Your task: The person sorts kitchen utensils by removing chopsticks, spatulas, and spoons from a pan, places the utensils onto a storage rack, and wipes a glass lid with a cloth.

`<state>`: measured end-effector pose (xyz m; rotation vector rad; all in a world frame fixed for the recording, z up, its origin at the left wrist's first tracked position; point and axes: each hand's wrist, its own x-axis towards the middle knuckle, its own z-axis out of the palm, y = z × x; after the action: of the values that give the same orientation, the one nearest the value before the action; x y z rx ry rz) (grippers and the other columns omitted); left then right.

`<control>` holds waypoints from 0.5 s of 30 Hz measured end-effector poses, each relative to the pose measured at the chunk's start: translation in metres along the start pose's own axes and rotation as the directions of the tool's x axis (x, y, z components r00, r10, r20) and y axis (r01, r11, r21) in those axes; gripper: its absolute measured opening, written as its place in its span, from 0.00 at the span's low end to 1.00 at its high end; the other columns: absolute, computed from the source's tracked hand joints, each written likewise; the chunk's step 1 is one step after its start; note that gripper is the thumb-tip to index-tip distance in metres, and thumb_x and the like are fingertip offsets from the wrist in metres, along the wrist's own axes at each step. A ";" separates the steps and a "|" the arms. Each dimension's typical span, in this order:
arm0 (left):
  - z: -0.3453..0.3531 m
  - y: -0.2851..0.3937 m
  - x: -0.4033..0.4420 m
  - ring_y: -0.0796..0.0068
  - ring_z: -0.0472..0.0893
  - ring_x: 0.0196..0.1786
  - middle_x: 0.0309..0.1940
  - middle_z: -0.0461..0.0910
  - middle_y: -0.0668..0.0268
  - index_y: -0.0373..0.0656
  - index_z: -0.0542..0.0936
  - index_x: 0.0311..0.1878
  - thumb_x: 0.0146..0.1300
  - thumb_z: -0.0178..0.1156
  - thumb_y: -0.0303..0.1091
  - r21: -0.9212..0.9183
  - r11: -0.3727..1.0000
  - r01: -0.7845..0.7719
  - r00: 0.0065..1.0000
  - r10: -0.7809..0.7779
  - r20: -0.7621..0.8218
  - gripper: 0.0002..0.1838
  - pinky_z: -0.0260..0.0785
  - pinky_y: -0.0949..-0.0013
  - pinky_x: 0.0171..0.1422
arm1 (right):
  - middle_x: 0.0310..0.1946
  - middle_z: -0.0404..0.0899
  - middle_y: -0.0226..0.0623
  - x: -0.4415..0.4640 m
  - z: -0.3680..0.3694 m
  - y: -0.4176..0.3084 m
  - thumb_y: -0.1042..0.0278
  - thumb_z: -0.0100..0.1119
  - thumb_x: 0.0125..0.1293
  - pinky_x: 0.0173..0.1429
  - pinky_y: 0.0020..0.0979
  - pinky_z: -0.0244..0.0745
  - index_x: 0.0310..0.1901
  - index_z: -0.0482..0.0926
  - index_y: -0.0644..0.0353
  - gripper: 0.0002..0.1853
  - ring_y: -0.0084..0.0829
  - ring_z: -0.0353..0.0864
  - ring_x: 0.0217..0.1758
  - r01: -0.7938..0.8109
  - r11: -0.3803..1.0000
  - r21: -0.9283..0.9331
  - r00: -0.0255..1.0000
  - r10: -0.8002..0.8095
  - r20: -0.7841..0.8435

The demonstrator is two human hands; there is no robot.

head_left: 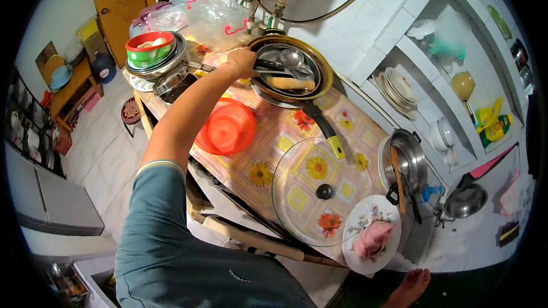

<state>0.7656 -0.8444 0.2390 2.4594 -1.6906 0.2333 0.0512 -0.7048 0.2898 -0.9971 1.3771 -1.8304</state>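
Observation:
My left hand [241, 63] reaches to the left rim of a brown-rimmed pan [326, 82], its fingers closed round a black handle [269, 65] that lies inside. A metal ladle [291, 59] and a wooden-coloured handle [291, 84] rest in the same stack of pans. Low at the right, my right hand [412, 286] hangs below a floral plate [355, 225] holding pink meat [374, 240]; it is open and touches nothing visible. A red plastic basket [229, 127] sits under my left forearm.
A glass lid [308, 194] lies on the patterned tablecloth [260, 157], near the pan's black and green handle [325, 130]. Stacked bowls [149, 51] and plastic bags [214, 20] are at the back left. Metal pots [410, 162] stand at the right, beside shelves of dishes [399, 88].

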 end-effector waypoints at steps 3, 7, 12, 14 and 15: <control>-0.013 0.007 -0.001 0.58 0.81 0.46 0.41 0.81 0.53 0.40 0.82 0.40 0.44 0.68 0.53 0.004 1.000 -0.013 0.995 0.013 0.100 0.27 0.74 0.60 0.49 | 0.29 0.76 0.41 -0.009 0.006 -0.003 0.69 0.55 0.65 0.38 0.30 0.74 0.46 0.73 0.65 0.11 0.30 0.74 0.30 0.000 1.000 0.001 1.000 0.000 -0.017; -0.023 0.018 -0.004 0.57 0.82 0.44 0.39 0.82 0.53 0.38 0.81 0.40 0.46 0.67 0.49 -0.061 0.997 0.042 0.996 -0.036 0.086 0.25 0.74 0.60 0.49 | 0.29 0.76 0.40 -0.016 0.016 -0.003 0.71 0.53 0.65 0.38 0.32 0.73 0.44 0.74 0.64 0.08 0.32 0.74 0.30 0.001 0.999 0.036 1.000 -0.002 0.029; -0.005 0.014 -0.004 0.56 0.82 0.43 0.37 0.82 0.53 0.36 0.77 0.43 0.49 0.64 0.48 -0.109 0.994 0.001 1.000 0.002 0.031 0.25 0.74 0.59 0.48 | 0.36 0.74 0.31 -0.010 0.013 0.017 0.64 0.53 0.68 0.45 0.25 0.69 0.51 0.71 0.59 0.13 0.23 0.73 0.38 0.008 0.998 -0.061 0.999 -0.006 0.033; -0.005 0.016 -0.006 0.56 0.82 0.43 0.37 0.82 0.53 0.36 0.76 0.44 0.50 0.64 0.47 -0.113 0.994 0.011 1.000 -0.008 0.028 0.25 0.74 0.59 0.48 | 0.36 0.74 0.31 -0.015 0.027 0.019 0.65 0.53 0.68 0.44 0.24 0.69 0.51 0.70 0.59 0.13 0.23 0.73 0.38 0.037 0.998 -0.042 0.998 -0.035 0.059; -0.007 0.018 -0.006 0.56 0.82 0.43 0.37 0.82 0.53 0.36 0.77 0.43 0.50 0.64 0.48 -0.086 0.996 -0.002 0.999 0.006 0.040 0.24 0.74 0.59 0.48 | 0.36 0.74 0.31 -0.015 0.028 0.020 0.65 0.53 0.68 0.44 0.24 0.69 0.51 0.70 0.59 0.13 0.23 0.73 0.38 0.037 0.998 -0.041 0.998 -0.034 0.058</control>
<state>0.7461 -0.8436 0.2448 2.4148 -1.6844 0.1096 0.0837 -0.7109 0.2721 -1.0935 1.3769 -1.7916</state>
